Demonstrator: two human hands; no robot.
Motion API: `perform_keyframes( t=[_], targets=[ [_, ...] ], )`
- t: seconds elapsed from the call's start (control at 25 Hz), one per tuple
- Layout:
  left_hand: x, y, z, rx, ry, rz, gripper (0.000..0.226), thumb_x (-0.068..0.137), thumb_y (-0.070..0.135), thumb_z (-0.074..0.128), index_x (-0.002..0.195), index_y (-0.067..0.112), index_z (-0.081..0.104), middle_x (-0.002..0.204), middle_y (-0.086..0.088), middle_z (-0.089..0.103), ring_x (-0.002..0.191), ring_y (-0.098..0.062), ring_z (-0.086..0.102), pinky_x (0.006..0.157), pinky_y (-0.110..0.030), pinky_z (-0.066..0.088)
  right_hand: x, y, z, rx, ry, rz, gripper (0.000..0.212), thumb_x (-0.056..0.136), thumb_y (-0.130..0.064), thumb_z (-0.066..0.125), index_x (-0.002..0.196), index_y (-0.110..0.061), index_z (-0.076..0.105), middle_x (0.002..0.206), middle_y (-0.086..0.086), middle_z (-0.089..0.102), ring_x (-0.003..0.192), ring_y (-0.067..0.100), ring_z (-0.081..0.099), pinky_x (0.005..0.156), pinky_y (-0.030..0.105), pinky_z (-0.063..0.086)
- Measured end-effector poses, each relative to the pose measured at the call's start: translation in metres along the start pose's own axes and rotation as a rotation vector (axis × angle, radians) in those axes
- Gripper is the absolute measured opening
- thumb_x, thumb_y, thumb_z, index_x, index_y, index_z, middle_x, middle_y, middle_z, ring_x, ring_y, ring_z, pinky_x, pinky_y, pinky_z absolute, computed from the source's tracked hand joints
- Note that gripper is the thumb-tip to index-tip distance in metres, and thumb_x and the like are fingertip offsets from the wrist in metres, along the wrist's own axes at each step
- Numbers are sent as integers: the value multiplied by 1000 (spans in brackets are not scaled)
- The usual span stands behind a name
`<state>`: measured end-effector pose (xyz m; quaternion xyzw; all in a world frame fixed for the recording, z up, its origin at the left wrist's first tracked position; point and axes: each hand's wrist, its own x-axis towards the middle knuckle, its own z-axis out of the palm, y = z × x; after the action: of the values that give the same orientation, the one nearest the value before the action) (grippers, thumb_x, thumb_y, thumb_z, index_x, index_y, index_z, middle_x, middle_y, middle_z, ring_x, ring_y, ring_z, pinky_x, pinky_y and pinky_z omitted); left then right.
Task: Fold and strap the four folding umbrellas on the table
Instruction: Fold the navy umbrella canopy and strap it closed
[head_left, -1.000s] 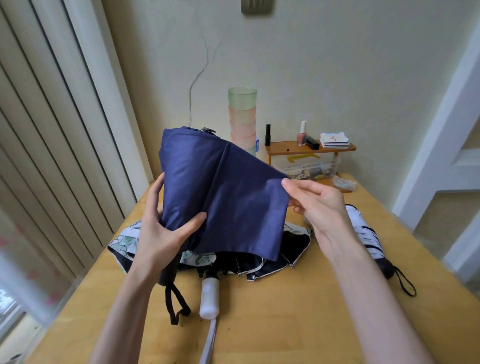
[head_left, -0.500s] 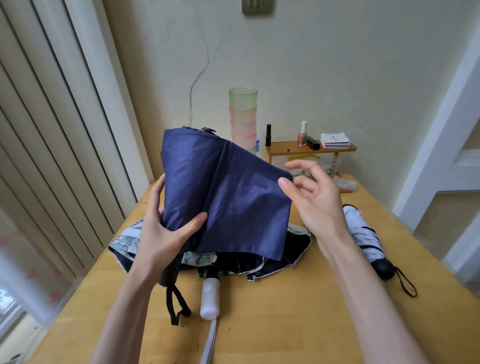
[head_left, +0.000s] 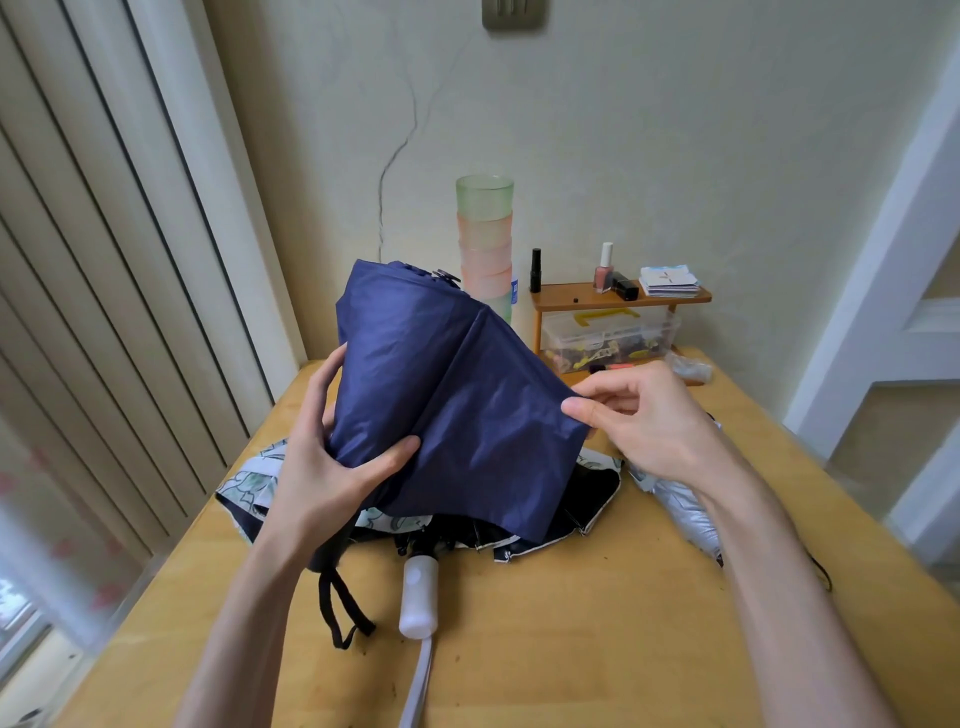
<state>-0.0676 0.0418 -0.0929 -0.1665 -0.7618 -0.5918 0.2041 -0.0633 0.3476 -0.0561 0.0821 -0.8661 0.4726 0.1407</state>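
Observation:
A navy blue folding umbrella (head_left: 457, 395) is held upright above the table, its cloth loose and its black wrist strap (head_left: 340, 613) dangling below. My left hand (head_left: 327, 467) grips its lower left side, thumb across the cloth. My right hand (head_left: 644, 421) pinches the right corner of a cloth panel. Beneath it lies an unfolded umbrella (head_left: 587, 514) with a floral outside, black lining and a white handle (head_left: 418, 595). A rolled white umbrella (head_left: 685, 514) lies to the right, partly hidden by my right forearm.
At the back of the wooden table (head_left: 597, 649) stand a stack of plastic cups (head_left: 484, 244), a small wooden shelf (head_left: 618, 299) with bottles and cards, and a clear box (head_left: 608, 338) under it. A window with blinds runs along the left; the table's right edge is close.
My right hand let go of the cloth edge and opened half a second ago, then came back and now pinches the panel's corner again. The left hand has kept its grip.

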Motion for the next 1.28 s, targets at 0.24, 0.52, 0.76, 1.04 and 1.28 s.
perform_keyframes(
  t=[0.24,0.52,0.76,1.04,1.28],
  targets=[
    [1,-3,-1,-18,8,-5,100,70,19,90,151,46,38,148,22,55,124,3,63,93,-13,54,-4,1,-3,178,-124,21,12,98,-14,74,96,-24,82,96,-7,81,93,7,75,86,24,56],
    [0,-1,-4,-5,8,-22,100,69,21,90,149,50,37,147,25,52,123,9,60,91,-9,53,-2,-2,-1,227,162,34,16,79,-15,93,84,-24,80,85,-5,82,86,16,79,91,42,63],
    [-1,1,-9,-17,97,-72,96,75,13,89,155,35,41,122,42,62,109,15,63,80,-7,52,-4,0,-11,245,236,-7,19,84,-4,87,90,-14,72,83,4,79,79,20,80,87,40,63],
    [-1,-1,-13,-56,87,-93,103,70,28,98,155,43,41,139,30,58,121,7,61,95,-23,55,-4,-6,15,416,14,99,52,88,-46,79,136,-31,63,123,-10,76,114,4,72,105,35,55],
    [3,-6,-2,-64,96,-142,98,73,34,96,154,41,41,145,18,59,124,-1,63,105,-38,54,-1,-5,46,666,131,133,24,102,-27,69,116,-8,75,113,3,81,114,24,74,106,43,56]
  ],
)
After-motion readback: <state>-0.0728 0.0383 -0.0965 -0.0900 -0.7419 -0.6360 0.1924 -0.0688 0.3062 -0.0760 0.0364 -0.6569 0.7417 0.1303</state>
